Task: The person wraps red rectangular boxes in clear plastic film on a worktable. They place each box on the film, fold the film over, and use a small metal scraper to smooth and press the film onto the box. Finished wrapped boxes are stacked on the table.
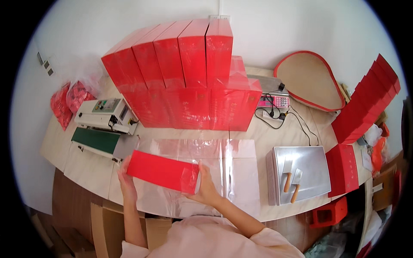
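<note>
A long red box [162, 170] is held level between my two hands above the table's front part. My left hand [125, 175] grips its left end, and my right hand [207, 185] has hold of its right end, fingers partly hidden behind it. Some clear film shows over the right end of the box. Beneath it, sheets of clear plastic film [241, 185] lie spread on the table [81, 165].
Behind the film rise stacked red boxes [219, 56]. A white machine with a green belt [95, 140] stands left. Two wooden-handled scrapers [296, 185] lie on a metal-topped unit [314, 163]. Further right are overlapping red cartons [365, 103] and a red-rimmed tray [307, 77].
</note>
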`<state>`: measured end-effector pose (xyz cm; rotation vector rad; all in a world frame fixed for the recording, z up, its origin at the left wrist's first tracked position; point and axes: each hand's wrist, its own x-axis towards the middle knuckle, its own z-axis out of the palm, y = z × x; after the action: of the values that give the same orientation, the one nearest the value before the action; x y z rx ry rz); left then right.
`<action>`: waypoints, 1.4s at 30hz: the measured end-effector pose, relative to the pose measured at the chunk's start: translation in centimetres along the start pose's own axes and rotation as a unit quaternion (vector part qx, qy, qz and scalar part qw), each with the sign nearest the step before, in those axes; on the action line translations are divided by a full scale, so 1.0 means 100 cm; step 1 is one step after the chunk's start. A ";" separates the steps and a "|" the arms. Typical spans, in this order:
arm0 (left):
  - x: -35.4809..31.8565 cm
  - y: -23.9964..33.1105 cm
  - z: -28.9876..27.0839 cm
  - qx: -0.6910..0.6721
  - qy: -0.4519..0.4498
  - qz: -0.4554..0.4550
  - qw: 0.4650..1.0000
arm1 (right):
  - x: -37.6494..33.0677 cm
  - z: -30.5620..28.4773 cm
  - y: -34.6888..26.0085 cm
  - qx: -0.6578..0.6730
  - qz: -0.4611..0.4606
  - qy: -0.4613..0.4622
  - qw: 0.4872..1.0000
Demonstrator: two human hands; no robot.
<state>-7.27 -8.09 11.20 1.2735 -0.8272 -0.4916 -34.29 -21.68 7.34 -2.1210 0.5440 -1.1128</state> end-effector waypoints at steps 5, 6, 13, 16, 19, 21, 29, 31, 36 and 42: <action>-0.001 0.074 0.024 0.124 0.034 0.057 0.990 | 0.024 -0.045 -0.027 0.053 -0.028 0.118 0.991; 0.000 0.091 0.037 0.174 0.017 0.086 0.981 | 0.028 -0.059 -0.031 0.072 -0.010 0.148 0.986; -0.017 0.126 0.112 0.493 -0.323 0.208 0.781 | -0.028 -0.100 0.006 0.054 0.158 0.215 0.962; -0.019 0.114 0.122 0.475 -0.402 0.234 0.747 | -0.060 -0.118 0.013 0.021 0.231 0.220 0.948; -0.022 0.115 0.140 0.461 -0.372 0.164 0.789 | -0.086 -0.137 0.025 -0.050 0.260 0.229 0.937; -0.021 0.117 0.153 0.447 -0.333 0.094 0.825 | -0.096 -0.150 0.031 -0.092 0.268 0.256 0.924; 0.023 0.130 0.172 0.546 -0.301 0.265 0.736 | -0.129 -0.213 0.090 -0.382 0.312 0.283 0.822; 0.032 0.126 0.183 0.554 -0.334 0.283 0.708 | -0.139 -0.227 0.102 -0.453 0.331 0.276 0.780; 0.042 0.114 0.194 0.516 -0.385 0.347 0.682 | -0.159 -0.240 0.130 -0.538 0.385 0.223 0.716; 0.033 0.113 0.190 0.530 -0.259 0.352 0.727 | -0.161 -0.243 0.142 -0.559 0.450 0.168 0.676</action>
<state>-21.16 -19.69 24.25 1.6823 -2.1633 0.3772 -64.14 -30.28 -1.91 -1.8818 2.6386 -0.5190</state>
